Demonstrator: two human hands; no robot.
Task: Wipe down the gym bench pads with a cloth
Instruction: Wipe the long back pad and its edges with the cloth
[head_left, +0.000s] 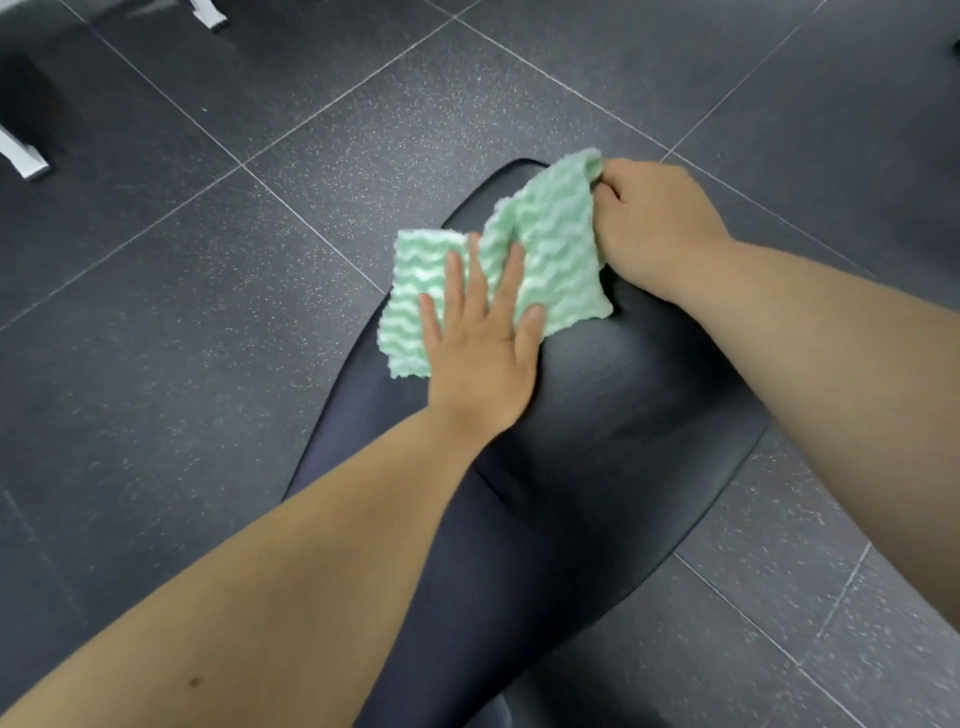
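Head view: green-white cloth (550, 249) lies on far end of black bench pad (623, 415). Flat, spread fingers of left hand (480, 364) press it; right hand (657, 221) fingers curl round its far edge. Wiping underway; nearer pad probably still to do.

L hand (480, 358) lies flat, fingers straight & spread. R hand (655, 223) is just beyond those fingertips, to the right, fingers curled, gripping the cloth (553, 249).

A mint-green and white wavy-striped fluffy cloth (550, 244) lies rumpled across the far, narrow end of a glossy black padded vinyl bench pad (623, 405), its left edge overhanging the pad's side.
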